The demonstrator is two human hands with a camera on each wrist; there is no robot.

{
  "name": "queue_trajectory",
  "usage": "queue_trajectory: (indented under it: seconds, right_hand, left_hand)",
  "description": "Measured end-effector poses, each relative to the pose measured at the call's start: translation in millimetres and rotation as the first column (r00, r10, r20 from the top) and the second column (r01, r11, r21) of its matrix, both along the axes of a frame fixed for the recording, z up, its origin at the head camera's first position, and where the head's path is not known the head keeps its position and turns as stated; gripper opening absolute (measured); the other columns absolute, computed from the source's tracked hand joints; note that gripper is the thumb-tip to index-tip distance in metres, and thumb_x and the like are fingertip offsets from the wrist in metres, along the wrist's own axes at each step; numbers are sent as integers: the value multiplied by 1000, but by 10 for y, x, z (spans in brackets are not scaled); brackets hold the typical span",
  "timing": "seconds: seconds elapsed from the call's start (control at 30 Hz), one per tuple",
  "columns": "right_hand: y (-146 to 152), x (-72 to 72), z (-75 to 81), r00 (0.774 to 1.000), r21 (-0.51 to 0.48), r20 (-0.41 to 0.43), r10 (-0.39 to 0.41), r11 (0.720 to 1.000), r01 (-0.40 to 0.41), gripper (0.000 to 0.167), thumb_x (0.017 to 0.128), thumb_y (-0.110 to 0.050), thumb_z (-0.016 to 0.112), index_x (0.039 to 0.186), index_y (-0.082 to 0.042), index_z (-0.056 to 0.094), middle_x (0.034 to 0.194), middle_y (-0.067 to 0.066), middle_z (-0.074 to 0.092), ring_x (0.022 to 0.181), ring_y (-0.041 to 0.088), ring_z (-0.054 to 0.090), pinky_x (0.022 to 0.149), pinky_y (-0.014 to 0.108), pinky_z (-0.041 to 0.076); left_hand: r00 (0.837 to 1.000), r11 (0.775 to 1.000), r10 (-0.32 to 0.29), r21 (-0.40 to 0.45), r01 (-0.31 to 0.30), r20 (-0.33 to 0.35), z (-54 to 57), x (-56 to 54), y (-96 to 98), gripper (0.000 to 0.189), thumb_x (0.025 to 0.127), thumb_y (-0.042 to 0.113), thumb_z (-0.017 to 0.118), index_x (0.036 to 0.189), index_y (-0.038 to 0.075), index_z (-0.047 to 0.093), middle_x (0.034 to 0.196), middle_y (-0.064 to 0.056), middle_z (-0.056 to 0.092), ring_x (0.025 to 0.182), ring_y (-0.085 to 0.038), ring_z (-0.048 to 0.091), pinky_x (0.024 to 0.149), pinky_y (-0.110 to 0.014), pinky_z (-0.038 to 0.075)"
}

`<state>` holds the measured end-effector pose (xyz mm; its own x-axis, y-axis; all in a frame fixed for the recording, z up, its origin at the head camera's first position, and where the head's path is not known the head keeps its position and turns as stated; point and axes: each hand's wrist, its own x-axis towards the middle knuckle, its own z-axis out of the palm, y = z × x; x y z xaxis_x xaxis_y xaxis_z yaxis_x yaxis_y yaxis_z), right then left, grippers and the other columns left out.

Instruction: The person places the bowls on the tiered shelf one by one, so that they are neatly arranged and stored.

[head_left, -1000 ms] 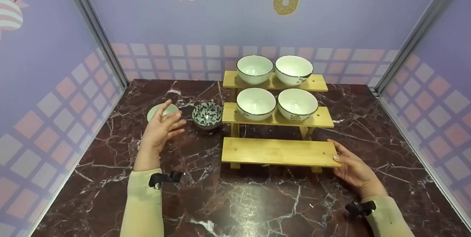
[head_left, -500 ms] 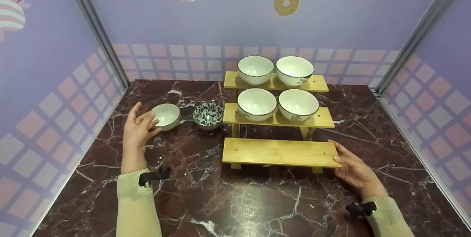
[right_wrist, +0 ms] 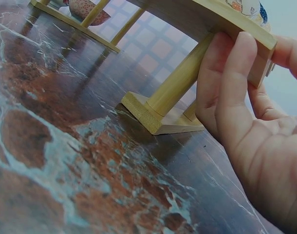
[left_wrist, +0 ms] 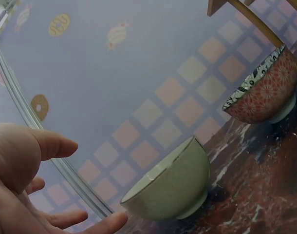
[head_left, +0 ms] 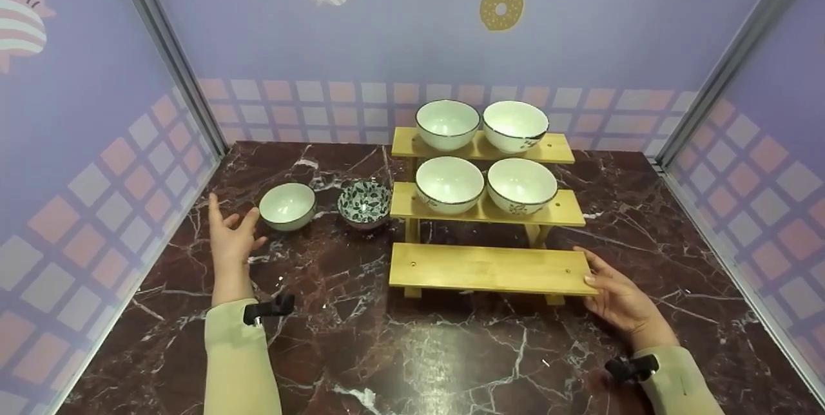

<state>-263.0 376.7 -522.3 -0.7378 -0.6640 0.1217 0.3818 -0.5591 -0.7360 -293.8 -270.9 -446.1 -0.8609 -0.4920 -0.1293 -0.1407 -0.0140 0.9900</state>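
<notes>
My left hand [head_left: 233,234] is just left of a plain pale green bowl [head_left: 288,207], fingers spread and holding nothing. In the left wrist view that bowl [left_wrist: 170,187] stands upright on the table close to the fingertips. Right of it sits a bowl [head_left: 364,204] with a dark leaf pattern inside; its outside [left_wrist: 265,92] is red with flower shapes. My right hand [head_left: 622,296] grips the right end of the lowest shelf of a three-tier wooden display rack [head_left: 490,267]. In the right wrist view its fingers [right_wrist: 233,73] curl under the board [right_wrist: 187,17], thumb over the top.
On the rack's middle tier stand two white bowls, a left one [head_left: 450,184] and a right one [head_left: 522,184]. The top tier bears two more, a left one [head_left: 448,124] and a right one [head_left: 515,126]. Purple patterned walls [head_left: 412,28] enclose the dark marbled table [head_left: 451,363].
My left hand has moved left, away from over the pale green bowl, uncovering it, and its fingers have spread. The bowl stays on the table. My right hand keeps its place on the rack.
</notes>
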Motion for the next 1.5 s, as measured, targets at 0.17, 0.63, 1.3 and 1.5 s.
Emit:
queue_trajectory:
  seconds: [0.17, 0.63, 1.3, 1.5]
  right_hand:
    - [15, 0, -15, 1000, -13, 3, 14, 1000, -14, 62, 106, 9, 14, 150, -23, 44, 126, 8, 65, 96, 15, 72, 81, 21, 63]
    - [11, -5, -13, 1000, 19, 2, -8, 1000, 8, 63, 106, 8, 15, 150, -25, 46, 123, 7, 68, 95, 14, 73, 79, 20, 63]
    - [9, -7, -7, 1000, 2, 7, -19, 1000, 19, 61, 106, 9, 15, 151, -22, 43, 125, 8, 66, 98, 16, 75, 81, 22, 65]
    - [1, 6, 1, 1000, -13, 26, -5, 1000, 6, 61, 106, 8, 12, 149, -22, 44, 123, 8, 67, 96, 17, 74, 80, 22, 65]
  left_hand:
    - [991, 993, -117, 43, 114, 71, -118, -40, 4, 94, 106, 31, 55, 157, 49, -21, 171, -21, 8, 138, -43, 52, 89, -32, 66]
    - [970, 905, -232, 350, 243, -73, -479, -256, 73, 97, 107, 26, 52, 152, 53, -29, 174, -11, -11, 102, -22, 76, 93, -39, 66]
    - [967, 858, -176, 453, 242, -183, -565, -326, 170, 96, 106, 10, 52, 160, 46, -18, 173, -17, -8, 111, -32, 73, 94, -41, 65]
    - [971, 851, -176, 471, 233, -163, -536, -296, 176, 96, 105, 8, 54, 162, 46, -13, 173, -13, -11, 104, -30, 76, 95, -40, 65]
